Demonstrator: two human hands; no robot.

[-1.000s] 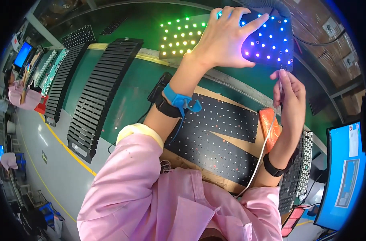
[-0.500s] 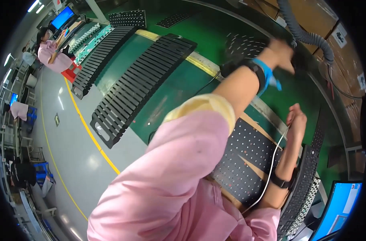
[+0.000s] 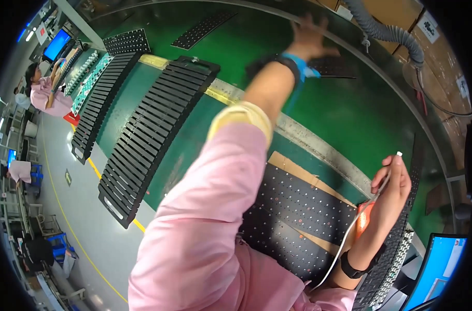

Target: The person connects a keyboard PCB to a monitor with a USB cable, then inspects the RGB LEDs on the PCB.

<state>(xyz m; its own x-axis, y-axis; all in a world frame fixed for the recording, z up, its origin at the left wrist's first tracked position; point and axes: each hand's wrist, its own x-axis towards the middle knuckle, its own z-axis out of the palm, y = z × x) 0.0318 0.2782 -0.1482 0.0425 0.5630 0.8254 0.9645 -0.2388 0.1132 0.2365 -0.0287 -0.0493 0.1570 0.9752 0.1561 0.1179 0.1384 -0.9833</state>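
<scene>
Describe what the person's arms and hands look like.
The left hand and right hand are bare. Pink sleeves; the left ends in a pale yellow cuff. A black band and blue strap circle the left wrist, a black wristband the right.

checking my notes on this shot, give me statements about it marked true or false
1. The right hand holds a white cable. True.
2. The cable's white plug is inserted in a board. False: it is plugged into nothing.
3. The left hand has its fingers spread. True, though blurred.
4. The orange item lies left of both black slatted racks. False: it lies to their right.
5. The blue strap is worn near the right hand. False: it is near the left hand.
6. A monitor at the lower right shows blue. True.
</scene>
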